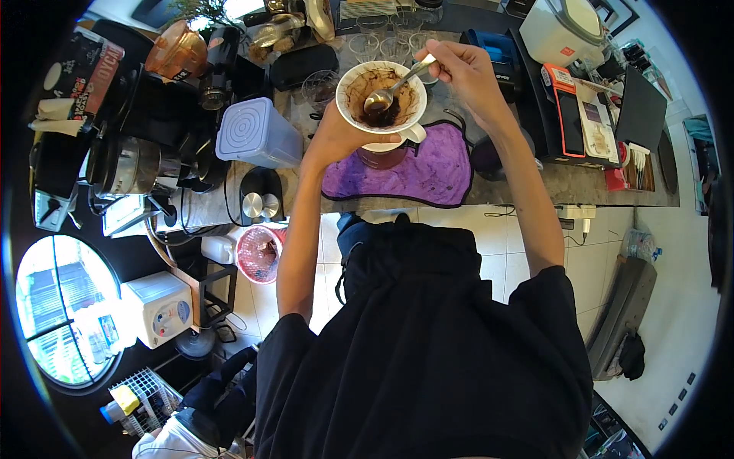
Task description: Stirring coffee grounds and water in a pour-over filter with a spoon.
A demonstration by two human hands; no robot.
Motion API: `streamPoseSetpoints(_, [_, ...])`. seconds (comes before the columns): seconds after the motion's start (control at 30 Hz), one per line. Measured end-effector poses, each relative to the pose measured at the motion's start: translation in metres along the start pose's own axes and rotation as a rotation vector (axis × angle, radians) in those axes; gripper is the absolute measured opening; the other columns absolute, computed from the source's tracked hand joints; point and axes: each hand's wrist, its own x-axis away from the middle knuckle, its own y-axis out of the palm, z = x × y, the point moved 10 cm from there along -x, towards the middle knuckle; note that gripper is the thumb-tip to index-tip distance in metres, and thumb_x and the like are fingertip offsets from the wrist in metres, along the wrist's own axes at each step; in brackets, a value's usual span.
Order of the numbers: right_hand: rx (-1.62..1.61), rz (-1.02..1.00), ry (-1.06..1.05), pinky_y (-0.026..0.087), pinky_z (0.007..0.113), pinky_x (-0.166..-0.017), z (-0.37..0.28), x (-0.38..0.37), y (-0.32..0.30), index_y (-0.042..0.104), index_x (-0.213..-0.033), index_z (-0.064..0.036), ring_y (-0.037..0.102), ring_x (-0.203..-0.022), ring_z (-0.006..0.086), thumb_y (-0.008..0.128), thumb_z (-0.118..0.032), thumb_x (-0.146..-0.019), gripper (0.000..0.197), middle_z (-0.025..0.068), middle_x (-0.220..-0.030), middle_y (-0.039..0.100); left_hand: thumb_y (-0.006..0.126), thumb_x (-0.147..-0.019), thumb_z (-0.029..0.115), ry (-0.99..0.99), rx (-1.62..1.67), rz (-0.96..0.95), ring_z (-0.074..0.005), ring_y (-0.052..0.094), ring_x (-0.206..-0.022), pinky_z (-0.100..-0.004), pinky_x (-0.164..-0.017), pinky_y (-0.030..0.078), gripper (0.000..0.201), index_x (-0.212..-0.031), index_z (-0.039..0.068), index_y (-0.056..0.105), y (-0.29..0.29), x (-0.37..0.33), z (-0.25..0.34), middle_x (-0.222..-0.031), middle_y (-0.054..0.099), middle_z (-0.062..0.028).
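My left hand is wrapped around the side of a white coffee dripper with a small handle. Dark wet coffee grounds lie at its bottom and smear its inner wall. In my right hand, fingers pinch the handle of a metal spoon, whose bowl is inside the dripper just above the grounds. Below the dripper, a reddish-brown vessel partly shows; I cannot tell whether they touch. Underneath lies a purple cloth with a black border.
Clear glasses stand behind the dripper. A lidded plastic container and a black scale-like device with metal knobs sit to the left. At right are a black laptop-like panel and a white bin. A pink basket stands on the floor.
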Motion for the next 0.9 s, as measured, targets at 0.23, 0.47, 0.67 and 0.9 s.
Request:
streamPoseSetpoints(0.23, [0.174, -0.034, -0.177, 0.034, 0.020, -0.055, -0.008, -0.008, 0.004, 0.076, -0.094, -0.0023, 0.045, -0.060, 0.0025, 0.059, -0.027, -0.099, 0.030, -0.0039, -0.065, 0.057, 0.093, -0.061, 0.004, 0.029, -0.003, -0.005, -0.0177, 0.058, -0.117, -0.0354, -0.104, 0.047, 0.087, -0.136, 0.000, 0.047, 0.002, -0.003, 0.006, -0.130, 0.059, -0.0088])
streamPoseSetpoints(0.47, [0.157, -0.003, 0.037, 0.037, 0.022, -0.058, 0.023, 0.001, 0.000, 0.076, -0.095, -0.0020, 0.049, -0.064, 0.0035, 0.059, -0.027, -0.098, 0.031, -0.0031, -0.066, 0.058, 0.093, -0.060, 0.004, 0.031, -0.017, -0.003, -0.0177, 0.057, -0.118, -0.0354, -0.105, 0.046, 0.086, -0.134, 0.000, 0.049, 0.000, -0.002, 0.003, -0.128, 0.060, -0.0086])
streamPoseSetpoints(0.67, [-0.041, 0.025, 0.076, 0.033, 0.020, -0.058, 0.014, 0.004, -0.007, 0.075, -0.094, -0.0019, 0.044, -0.064, 0.0022, 0.059, -0.030, -0.100, 0.033, -0.0049, -0.067, 0.054, 0.093, -0.061, 0.004, -0.031, -0.037, -0.009, -0.0174, 0.057, -0.118, -0.0351, -0.103, 0.048, 0.087, -0.135, 0.000, 0.048, 0.001, -0.002, -0.002, -0.128, 0.060, -0.0086])
streamPoseSetpoints(0.9, [0.170, -0.025, -0.154, 0.033, 0.020, -0.058, -0.017, 0.000, 0.004, 0.075, -0.095, -0.0026, 0.045, -0.064, 0.0019, 0.059, -0.029, -0.100, 0.032, -0.0039, -0.067, 0.056, 0.093, -0.061, 0.003, 0.026, 0.033, -0.002, -0.0172, 0.058, -0.117, -0.0345, -0.102, 0.048, 0.088, -0.136, 0.001, 0.046, 0.000, -0.001, 0.004, -0.129, 0.059, -0.0083])
